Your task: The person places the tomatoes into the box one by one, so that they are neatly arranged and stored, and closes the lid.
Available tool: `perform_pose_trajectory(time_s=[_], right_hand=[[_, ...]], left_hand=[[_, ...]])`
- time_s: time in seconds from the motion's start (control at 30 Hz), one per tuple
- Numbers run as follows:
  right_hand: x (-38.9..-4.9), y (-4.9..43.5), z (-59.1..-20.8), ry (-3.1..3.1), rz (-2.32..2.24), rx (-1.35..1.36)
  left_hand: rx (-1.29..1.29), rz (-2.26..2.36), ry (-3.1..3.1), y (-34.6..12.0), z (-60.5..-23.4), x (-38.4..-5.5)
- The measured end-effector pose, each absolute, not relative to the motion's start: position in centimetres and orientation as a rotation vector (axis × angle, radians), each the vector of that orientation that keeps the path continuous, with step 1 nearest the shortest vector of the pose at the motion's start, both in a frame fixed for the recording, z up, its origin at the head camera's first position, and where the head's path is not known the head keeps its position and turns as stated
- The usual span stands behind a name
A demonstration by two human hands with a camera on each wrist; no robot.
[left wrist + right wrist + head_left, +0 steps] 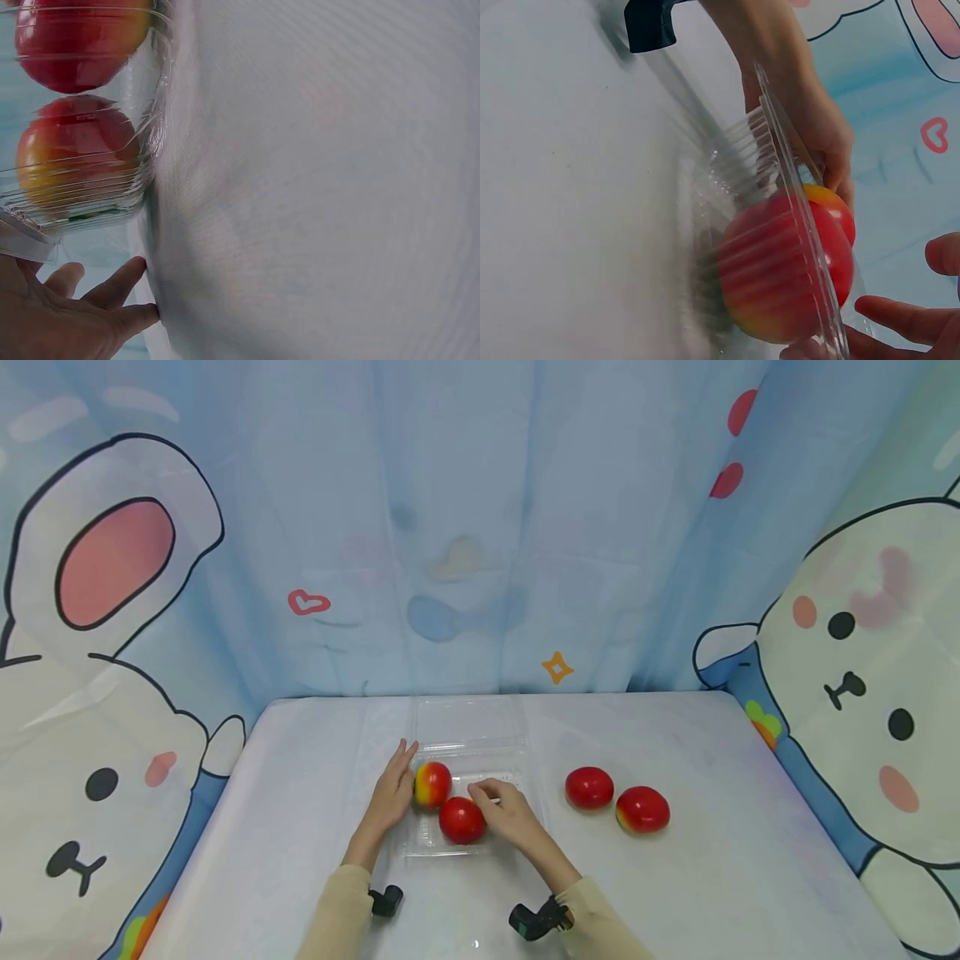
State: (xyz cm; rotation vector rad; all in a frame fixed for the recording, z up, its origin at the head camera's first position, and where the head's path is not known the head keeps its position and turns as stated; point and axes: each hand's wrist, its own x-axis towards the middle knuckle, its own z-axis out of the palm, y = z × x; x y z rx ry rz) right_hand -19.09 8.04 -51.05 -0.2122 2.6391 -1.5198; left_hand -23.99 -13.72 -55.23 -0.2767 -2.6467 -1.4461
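A clear plastic clamshell box (pixel 495 766) lies on the table, its lid folded back behind it. Inside are two apple-like red-and-yellow fruits, one at the back left (pixel 432 785) and one nearer the front (pixel 462 821). My left hand (pixel 392 789) rests along the box's left side, its fingers extended; the left wrist view shows those fingers (pixel 112 292) spread beside the wall. Over the right part of the box is my right hand (pixel 510 814), close to the front fruit. In the right wrist view its thumb and fingers (pixel 907 319) stand apart, with nothing pinched between them.
Two more red fruits, one (pixel 588 788) and another (pixel 642 810), lie on the white tabletop (pixel 675 893) to the right of the box. A blue cartoon-print curtain (pixel 465 527) hangs behind the table and along both sides.
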Motion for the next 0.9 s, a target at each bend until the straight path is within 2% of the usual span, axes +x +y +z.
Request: perform_pose_trajectory(time_s=[0.47, 0.9], right_hand=[[-20.2, 11.4, -48.9, 2.590, -1.678, -0.149], [-21.1, 17.5, -46.6, 2.617, -1.782, -0.071]], left_hand=[[-0.271, -1.454, -2.654, -13.7, -55.1, -24.0], [-0.279, -1.459, -2.652, -13.8, -55.1, -24.0]])
